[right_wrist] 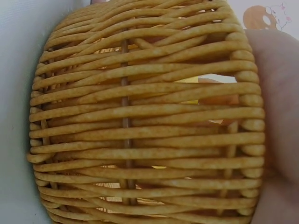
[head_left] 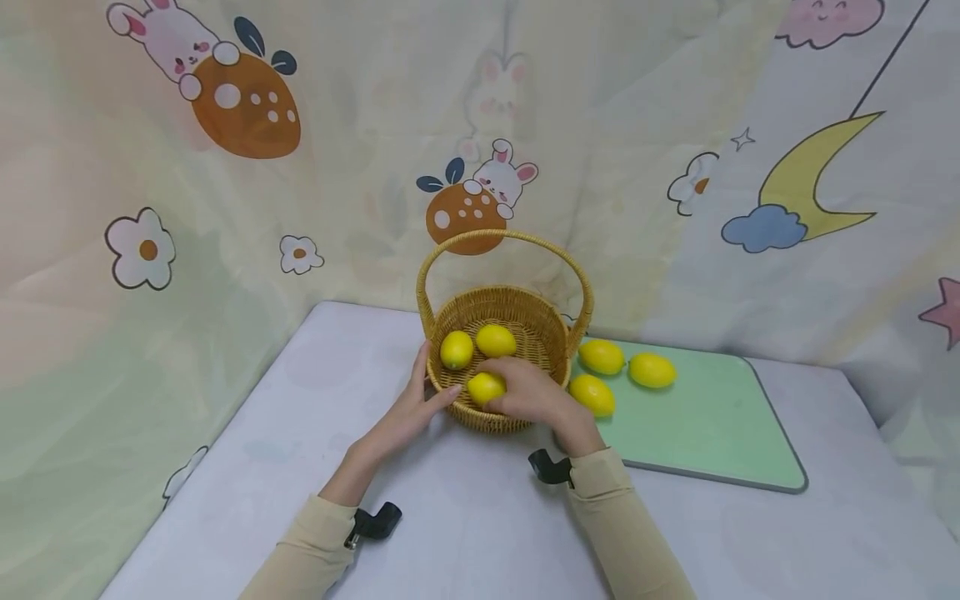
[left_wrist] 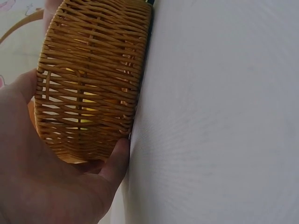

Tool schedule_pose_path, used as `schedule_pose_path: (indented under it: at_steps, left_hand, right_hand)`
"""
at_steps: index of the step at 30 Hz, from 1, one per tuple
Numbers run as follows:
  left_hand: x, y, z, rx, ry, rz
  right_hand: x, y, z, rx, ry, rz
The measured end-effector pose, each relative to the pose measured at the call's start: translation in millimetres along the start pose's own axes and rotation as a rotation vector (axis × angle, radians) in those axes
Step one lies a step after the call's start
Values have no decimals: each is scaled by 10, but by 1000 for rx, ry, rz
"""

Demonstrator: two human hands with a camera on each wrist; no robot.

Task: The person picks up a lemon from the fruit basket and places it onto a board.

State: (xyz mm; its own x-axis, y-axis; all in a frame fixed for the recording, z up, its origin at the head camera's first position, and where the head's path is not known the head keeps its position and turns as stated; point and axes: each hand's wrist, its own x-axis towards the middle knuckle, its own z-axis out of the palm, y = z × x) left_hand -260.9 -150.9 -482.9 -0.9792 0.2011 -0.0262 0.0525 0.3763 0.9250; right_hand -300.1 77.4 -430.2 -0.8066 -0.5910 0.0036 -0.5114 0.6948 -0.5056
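Note:
A wicker basket (head_left: 498,422) with a tall arched handle stands on the table. My left hand (head_left: 408,410) steadies its left side, the thumb up at the rim. In the left wrist view, that hand's fingers (left_wrist: 117,163) reach low along the woven wall. My right hand (head_left: 528,392) is down inside the basket and grips a yellow lemon (head_left: 484,387) near the front rim. Two more lemons lie behind it, one at the left (head_left: 456,350) and one in the middle (head_left: 496,341). The basket wall (right_wrist: 140,116) hides most of the right hand in the right wrist view.
A pale green board (head_left: 705,425) with a grey edge lies right of the basket. On it are three lemons: a back one (head_left: 601,357), a right one (head_left: 652,370) and a front one (head_left: 592,396). A printed cloth (head_left: 360,192) hangs behind the white table (head_left: 465,517).

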Motion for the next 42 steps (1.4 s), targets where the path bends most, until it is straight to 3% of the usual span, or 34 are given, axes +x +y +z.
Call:
schedule_pose_path:
  at_steps: [42]
  left_hand:
    - [15, 4, -7, -14, 5, -6]
  right_hand:
    - [15, -39, 8, -51, -18, 39]
